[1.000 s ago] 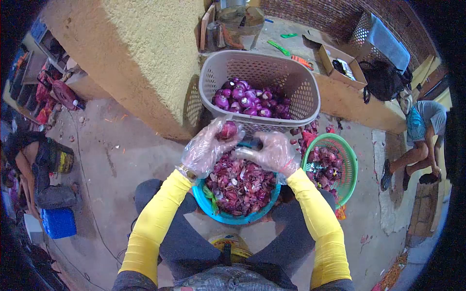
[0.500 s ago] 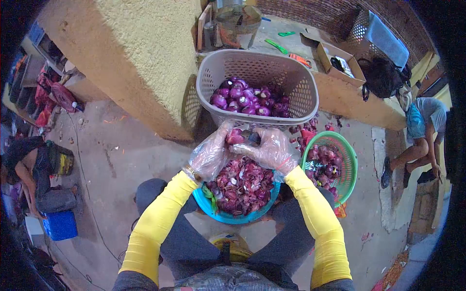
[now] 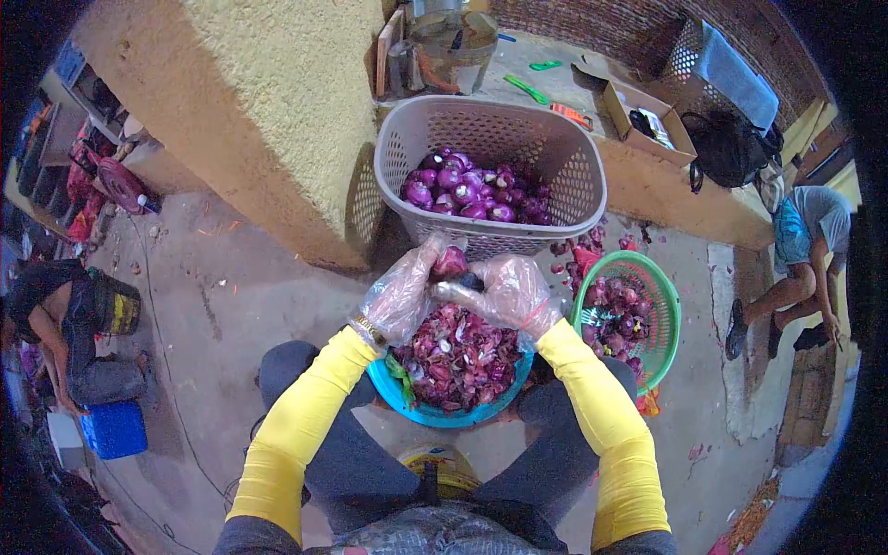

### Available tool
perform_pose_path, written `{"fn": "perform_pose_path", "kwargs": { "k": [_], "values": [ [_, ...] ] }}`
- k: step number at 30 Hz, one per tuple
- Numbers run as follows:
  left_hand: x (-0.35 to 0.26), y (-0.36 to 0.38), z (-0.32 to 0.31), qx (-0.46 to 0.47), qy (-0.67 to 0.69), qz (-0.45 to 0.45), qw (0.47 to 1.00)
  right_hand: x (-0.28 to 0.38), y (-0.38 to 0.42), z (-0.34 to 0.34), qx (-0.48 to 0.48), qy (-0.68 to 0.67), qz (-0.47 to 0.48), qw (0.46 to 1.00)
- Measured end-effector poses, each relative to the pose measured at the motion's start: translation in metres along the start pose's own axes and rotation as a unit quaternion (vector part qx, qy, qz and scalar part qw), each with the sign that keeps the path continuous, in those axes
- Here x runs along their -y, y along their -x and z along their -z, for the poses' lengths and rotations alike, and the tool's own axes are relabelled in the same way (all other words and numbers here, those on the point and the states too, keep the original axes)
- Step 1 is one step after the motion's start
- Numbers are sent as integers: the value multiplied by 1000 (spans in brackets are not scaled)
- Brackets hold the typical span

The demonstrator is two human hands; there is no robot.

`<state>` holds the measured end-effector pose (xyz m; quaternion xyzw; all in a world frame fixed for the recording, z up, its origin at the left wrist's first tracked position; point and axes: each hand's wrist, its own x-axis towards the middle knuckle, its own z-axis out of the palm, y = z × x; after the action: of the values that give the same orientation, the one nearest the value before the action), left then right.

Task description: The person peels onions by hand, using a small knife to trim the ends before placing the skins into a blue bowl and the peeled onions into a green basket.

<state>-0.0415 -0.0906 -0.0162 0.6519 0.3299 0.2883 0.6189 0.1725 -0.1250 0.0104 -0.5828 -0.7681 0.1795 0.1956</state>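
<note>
My left hand (image 3: 400,291), in a clear plastic glove, is closed around a red onion (image 3: 450,262). Gloved the same way, my right hand (image 3: 513,289) grips a small dark tool (image 3: 471,280) against the onion's lower right side; its kind is mostly hidden by the fingers. Both hands are above a blue basin (image 3: 435,418) heaped with onion skins (image 3: 462,361). Just beyond them stands a grey-brown perforated basket (image 3: 573,176) holding peeled red onions (image 3: 462,190). To the right, a green basket (image 3: 668,319) contains unpeeled onions (image 3: 618,310).
A yellowish wall (image 3: 287,102) rises at left of the basket. On the ledge behind lie green-handled items (image 3: 525,89) and a cardboard box (image 3: 652,125). One person (image 3: 819,231) sits at far right, another (image 3: 55,324) at far left near a blue box (image 3: 115,429).
My right hand has shifted slightly, and the dark tool has moved lower along the onion. The onion has turned in my left hand and shows more of its surface.
</note>
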Motion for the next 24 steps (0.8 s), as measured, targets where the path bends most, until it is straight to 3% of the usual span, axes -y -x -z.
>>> {"fn": "perform_pose_path", "kwargs": {
  "k": [1, 2, 3, 7, 8, 9, 15, 24],
  "values": [
    [13, -1, 5, 0, 0, 0, 1000, 0, 1, 0, -12, 20, 25, 999],
    [30, -4, 11, -20, -152, -106, 983, 0, 1, 0, -24, 40, 51, 998],
    [33, -5, 13, -40, -298, -207, 931, -1, 2, 1, -24, 40, 51, 998],
    [23, -4, 9, -52, -292, -187, 937, -2, -1, 8, -93, -37, -17, 995],
    [9, -9, 4, -29, 36, -42, 998, -1, -1, 8, -103, -50, -18, 993],
    [-4, -11, -1, -3, 359, 109, 927, -1, -2, 8, -112, -64, -19, 991],
    [-36, -1, -17, -20, 202, 74, 976, -3, -1, 2, -96, -53, -10, 994],
    [9, -14, -10, -48, 347, 100, 931, -1, 0, 1, -58, -11, -18, 998]
  ]
}}
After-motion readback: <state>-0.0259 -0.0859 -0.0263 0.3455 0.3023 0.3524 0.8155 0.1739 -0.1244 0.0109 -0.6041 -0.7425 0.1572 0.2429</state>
